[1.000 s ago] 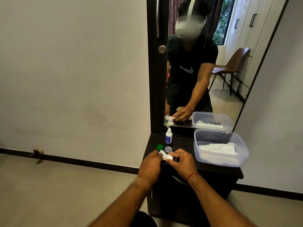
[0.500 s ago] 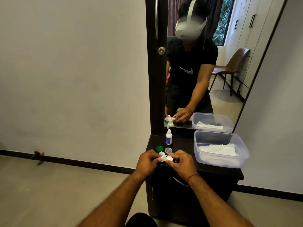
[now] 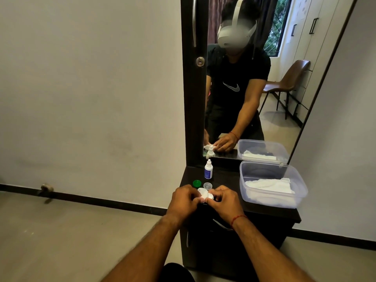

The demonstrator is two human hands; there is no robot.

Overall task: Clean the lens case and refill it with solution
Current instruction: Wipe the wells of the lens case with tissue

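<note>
A white lens case (image 3: 203, 193) is held between both my hands just above the front of the dark dresser top (image 3: 227, 176). My left hand (image 3: 184, 200) pinches its left side and my right hand (image 3: 224, 201) grips its right side; my fingers hide most of the case. Just behind it lie a green cap (image 3: 196, 183) and a clear cap (image 3: 207, 186). A small white solution bottle (image 3: 208, 169) with a blue label stands upright near the mirror.
A clear plastic tub (image 3: 293, 176) with white cloth inside sits on the right of the dresser top. A tall mirror (image 3: 254, 78) rises behind, with a dark door panel at its left. Bare floor lies to the left.
Both hands have kept hold of the lens case; my left hand has shifted slightly round it. Caps, bottle and tub have stayed in place.
</note>
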